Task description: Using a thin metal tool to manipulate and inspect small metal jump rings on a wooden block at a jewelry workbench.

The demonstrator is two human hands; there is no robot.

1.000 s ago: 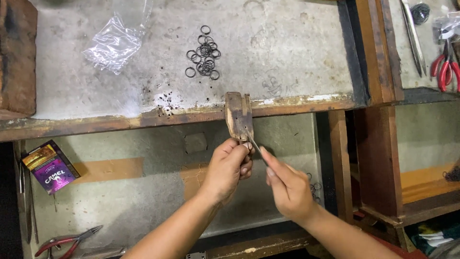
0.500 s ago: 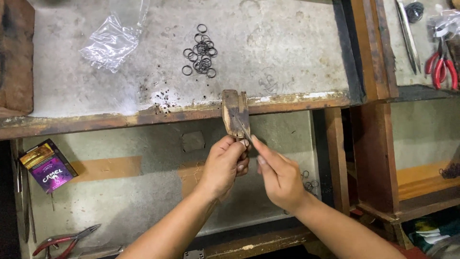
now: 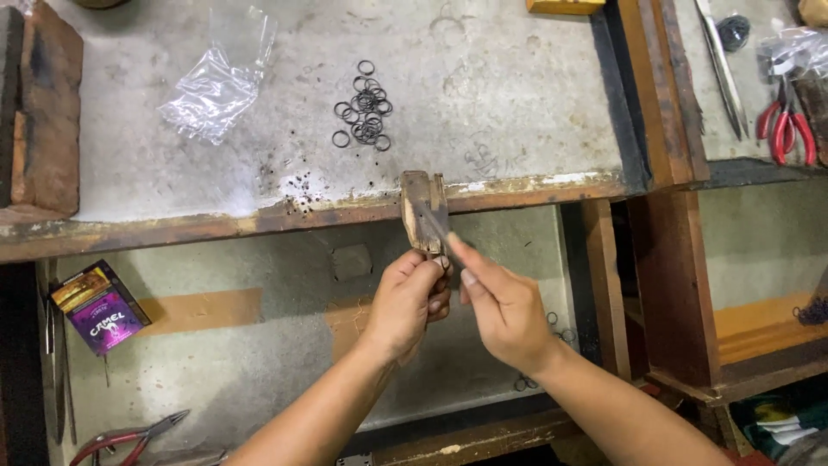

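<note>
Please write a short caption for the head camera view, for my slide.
Two hands at a wooden bench peg: left hand pinches something small, right hand works a thin file over it.

Worn wooden peg, brown and pitted with dark marks, jutting out from the front edge of the counter and angled slightly downward, split lengthwise into two slabs. Thin metal file, grey and narrow, laid slantwise across the peg's face, tip up and to the left, handle end lost inside the right hand. Small workpiece pinched at the left hand fingertips, pressed against the peg's lower end just beside the file; too small to make out. Hands close together, thumbs nearly touching, below the counter's edge.
</note>
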